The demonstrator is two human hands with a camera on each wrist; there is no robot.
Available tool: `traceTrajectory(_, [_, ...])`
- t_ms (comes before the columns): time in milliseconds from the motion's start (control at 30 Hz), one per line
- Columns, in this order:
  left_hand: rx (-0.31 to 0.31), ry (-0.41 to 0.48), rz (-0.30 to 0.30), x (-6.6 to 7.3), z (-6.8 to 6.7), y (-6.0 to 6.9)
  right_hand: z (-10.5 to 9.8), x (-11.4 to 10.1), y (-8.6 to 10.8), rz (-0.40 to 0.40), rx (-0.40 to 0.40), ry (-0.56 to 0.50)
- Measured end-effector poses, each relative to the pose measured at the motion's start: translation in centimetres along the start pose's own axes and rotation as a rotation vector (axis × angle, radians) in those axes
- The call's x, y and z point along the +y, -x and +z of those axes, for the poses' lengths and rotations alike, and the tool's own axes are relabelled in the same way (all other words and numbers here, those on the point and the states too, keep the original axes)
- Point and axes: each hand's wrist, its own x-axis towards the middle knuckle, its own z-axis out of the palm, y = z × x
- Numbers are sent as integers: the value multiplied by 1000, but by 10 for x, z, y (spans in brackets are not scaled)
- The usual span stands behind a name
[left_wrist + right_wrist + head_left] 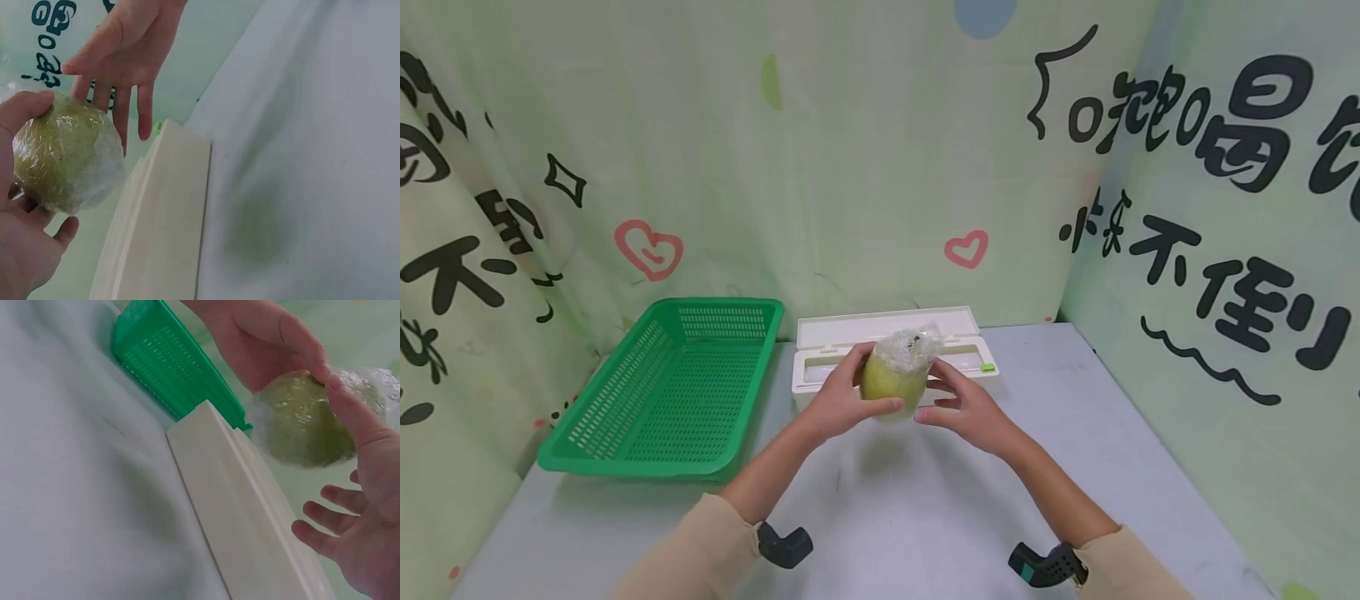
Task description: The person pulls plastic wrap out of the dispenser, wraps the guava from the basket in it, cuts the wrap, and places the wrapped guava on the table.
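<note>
A round yellow-green fruit wrapped in clear cling film is held up above the table, with film bunched at its top. My left hand grips it from the left, thumb on the near side and fingers round the far side. On the other side is my right hand, its fingers spread and loosely bent beside the fruit. In the right wrist view the right thumb lies against the wrapped fruit. Just behind, a white cling film dispenser stands with its lid raised.
A green plastic basket sits at the left of the white table. On the dispenser's right end is a small green slider. Printed curtains enclose the table at the back and sides.
</note>
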Motion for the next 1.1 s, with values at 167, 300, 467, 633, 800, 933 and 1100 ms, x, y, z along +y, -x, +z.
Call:
traceTrajectory(167, [-12, 32, -18, 2, 9, 0, 9, -3, -3, 29, -5, -14])
traceTrajectory(300, [-39, 36, 19, 3, 6, -1, 9, -3, -3, 25, 39, 29])
traceTrajectory(467, [-74, 2, 175, 9, -11, -3, 0, -2, 0, 19, -2, 132])
traceTrajectory(633, [-164, -124, 266, 17, -24, -3, -7, -3, 2, 22, -109, 167])
traceTrajectory(800, [-176, -190, 310, 21, -25, -1, -12, -2, 4, 29, -154, 132])
traceTrajectory(933, [-82, -145, 321, 22, -22, 2, -14, 0, 7, 57, -168, -13])
traceTrajectory(1100, [22, -99, 350, 21, -17, 3, -11, 1, 9, 67, -182, -101])
